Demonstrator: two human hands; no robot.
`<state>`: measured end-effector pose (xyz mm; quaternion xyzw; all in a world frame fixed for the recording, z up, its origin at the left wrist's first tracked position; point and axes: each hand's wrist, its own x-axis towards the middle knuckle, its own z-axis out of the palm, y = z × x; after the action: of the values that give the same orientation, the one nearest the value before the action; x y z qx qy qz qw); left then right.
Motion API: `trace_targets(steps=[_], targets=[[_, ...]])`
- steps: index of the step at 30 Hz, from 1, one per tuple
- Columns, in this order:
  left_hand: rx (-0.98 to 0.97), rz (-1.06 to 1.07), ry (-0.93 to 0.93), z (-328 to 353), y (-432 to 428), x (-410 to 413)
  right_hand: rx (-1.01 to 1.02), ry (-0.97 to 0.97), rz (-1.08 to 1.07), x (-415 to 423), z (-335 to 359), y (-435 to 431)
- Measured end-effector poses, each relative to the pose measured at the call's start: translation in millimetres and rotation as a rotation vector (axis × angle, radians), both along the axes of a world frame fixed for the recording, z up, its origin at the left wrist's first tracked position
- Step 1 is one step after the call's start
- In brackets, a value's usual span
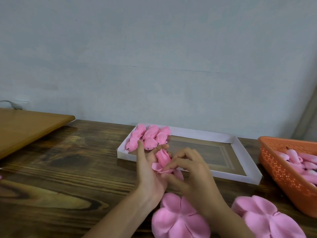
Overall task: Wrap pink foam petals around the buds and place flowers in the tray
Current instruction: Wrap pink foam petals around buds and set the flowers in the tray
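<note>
Two hands work together: your left hand (151, 176) holds the bud (163, 158), your right hand (193, 174) pinches the petal (157, 167); wrap snugly (foam springs back).

A tan board (25, 127) lies over the dark wooden table's (68, 169) far-left corner, a pale wall (154, 48) behind.

PLACE: I read this as a small handcraft work spot | EVIDENCE: dark wood-grain table (68, 169) against bare pale wall (154, 57); shallow white cardboard tray (197, 133); orange perforated plastic basket (283, 172) of pink foam buds (307, 162)
</note>
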<state>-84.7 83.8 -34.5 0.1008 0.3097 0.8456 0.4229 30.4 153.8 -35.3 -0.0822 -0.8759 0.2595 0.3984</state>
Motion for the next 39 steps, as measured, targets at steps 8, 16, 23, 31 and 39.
trace_targets(steps=[8, 16, 23, 31, 39], targets=[[0.059, 0.018, 0.045, 0.7, 1.0, 9.5, 0.035, 0.131, -0.147, -8.1, -7.2, -6.6], [0.0, 0.033, 0.328, -3.2, -0.7, 17.5, 0.045, 0.13, -0.279, -9.8, -4.5, -19.5], [0.022, 0.044, 0.154, 4.5, 0.4, 3.3, -0.522, -0.064, -0.111, 3.9, 10.5, -2.3], [0.138, 0.073, 0.141, 10.4, -3.0, -8.0, -0.938, -0.268, 0.13, 6.8, 18.4, 0.6], [0.062, 0.134, 0.238, 15.4, -4.2, -1.0, -0.971, 0.029, 0.079, 4.5, 25.3, -23.1]])
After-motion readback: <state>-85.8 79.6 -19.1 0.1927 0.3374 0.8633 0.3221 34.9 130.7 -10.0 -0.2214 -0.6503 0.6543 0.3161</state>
